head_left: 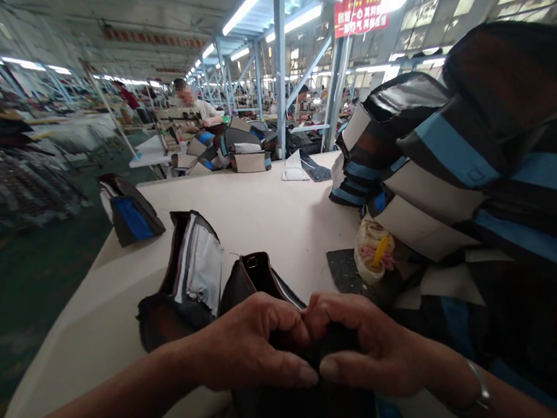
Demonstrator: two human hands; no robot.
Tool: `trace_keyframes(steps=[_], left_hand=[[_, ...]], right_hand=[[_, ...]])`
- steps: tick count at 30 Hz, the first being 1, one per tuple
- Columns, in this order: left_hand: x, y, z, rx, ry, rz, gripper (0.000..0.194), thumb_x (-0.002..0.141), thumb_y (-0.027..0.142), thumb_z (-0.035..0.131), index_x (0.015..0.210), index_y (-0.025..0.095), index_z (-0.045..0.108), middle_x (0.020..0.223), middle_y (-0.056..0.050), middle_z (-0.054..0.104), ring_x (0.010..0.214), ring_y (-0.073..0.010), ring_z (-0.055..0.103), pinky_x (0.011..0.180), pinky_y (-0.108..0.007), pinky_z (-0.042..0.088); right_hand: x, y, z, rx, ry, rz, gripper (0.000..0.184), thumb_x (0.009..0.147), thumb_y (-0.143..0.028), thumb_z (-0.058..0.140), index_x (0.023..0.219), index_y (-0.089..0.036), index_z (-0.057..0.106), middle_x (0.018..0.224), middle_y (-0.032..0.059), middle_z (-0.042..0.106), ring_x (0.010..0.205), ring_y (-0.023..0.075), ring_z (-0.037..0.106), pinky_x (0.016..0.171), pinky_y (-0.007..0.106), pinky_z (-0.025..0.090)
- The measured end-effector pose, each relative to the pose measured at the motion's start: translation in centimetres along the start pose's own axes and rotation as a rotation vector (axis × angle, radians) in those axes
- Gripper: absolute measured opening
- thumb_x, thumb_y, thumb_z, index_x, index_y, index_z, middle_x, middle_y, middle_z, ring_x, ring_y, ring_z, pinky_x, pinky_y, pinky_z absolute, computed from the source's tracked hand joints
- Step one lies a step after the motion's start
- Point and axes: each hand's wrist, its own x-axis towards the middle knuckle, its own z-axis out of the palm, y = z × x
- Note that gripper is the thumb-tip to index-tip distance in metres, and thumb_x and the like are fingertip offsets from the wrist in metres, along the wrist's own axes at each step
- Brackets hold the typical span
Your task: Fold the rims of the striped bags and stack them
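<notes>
Both my hands grip a dark brown fabric bag piece at the near edge of the pale worktable. My left hand curls its fingers over the dark material, thumb pressed toward the right. My right hand, a bangle on its wrist, pinches the same material, its thumb tip meeting my left thumb. The piece's lower part hangs below my hands off the table edge. Just left of it lies another piece with a black outside and white-grey lining.
A tall stack of black, blue and cream bag pieces fills the right side. A small cream container sits on a dark mat. A black-and-blue piece lies at the left edge. A seated person works far behind.
</notes>
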Motion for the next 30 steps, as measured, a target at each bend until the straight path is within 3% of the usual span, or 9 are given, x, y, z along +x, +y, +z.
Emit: trace_keyframes(steps=[7,13,20,24,27,30], left_hand=[[0.2,-0.2,0.9,0.065,0.098,-0.079,0.01,0.069,0.017,0.068,0.076,0.013,0.061,0.074,0.003,0.055,0.066,-0.0096,0.045,0.058,-0.023,0.034],[0.3,-0.3,1.6,0.045,0.091,-0.101,0.007,0.069,0.016,0.063,0.073,0.014,0.058,0.07,0.004,0.049,0.061,-0.0082,0.039,0.052,-0.022,0.029],[0.0,-0.1,1.3,0.05,0.101,-0.11,0.008,0.071,0.017,0.062,0.071,0.015,0.054,0.063,0.006,0.043,0.057,-0.0077,0.034,0.05,-0.023,0.026],[-0.1,0.0,1.4,0.13,0.102,-0.088,0.017,0.078,0.022,0.06,0.067,0.016,0.047,0.064,0.006,0.037,0.06,-0.0084,0.032,0.05,-0.024,0.025],[-0.1,0.2,1.7,0.281,0.14,-0.028,0.015,0.077,0.014,0.054,0.064,0.016,0.045,0.065,0.005,0.038,0.062,-0.009,0.037,0.055,-0.025,0.028],[-0.4,0.3,1.7,0.477,0.202,0.069,0.011,0.074,0.009,0.052,0.064,0.015,0.049,0.066,0.004,0.045,0.067,-0.0097,0.043,0.064,-0.025,0.031]], right_hand=[[-0.4,0.7,0.3,-0.025,0.025,0.011,0.011,0.076,-0.019,0.06,0.085,-0.015,0.055,0.083,0.002,0.056,0.071,0.0116,0.048,0.066,0.025,0.038],[-0.8,0.3,0.6,-0.027,0.054,0.063,0.02,0.076,-0.027,0.064,0.09,-0.014,0.058,0.085,0.0044,0.059,0.077,0.0153,0.051,0.072,0.029,0.041],[-0.5,0.8,1.7,-0.174,0.157,-0.006,0.012,0.073,-0.008,0.056,0.083,-0.016,0.055,0.077,0.0,0.056,0.067,0.0105,0.048,0.062,0.024,0.036],[-0.2,1.0,1.9,-0.164,0.176,0.005,0.012,0.074,-0.007,0.056,0.082,-0.016,0.056,0.076,-0.0008,0.057,0.067,0.01,0.049,0.062,0.023,0.037],[-0.1,1.1,2.2,-0.16,0.218,0.0,0.015,0.073,-0.004,0.056,0.082,-0.016,0.055,0.077,-0.0007,0.057,0.068,0.0097,0.05,0.063,0.022,0.038],[-0.4,1.3,2.4,-0.181,0.225,-0.099,0.017,0.075,-0.001,0.054,0.085,-0.016,0.054,0.084,0.002,0.057,0.074,0.0108,0.053,0.067,0.022,0.041]])
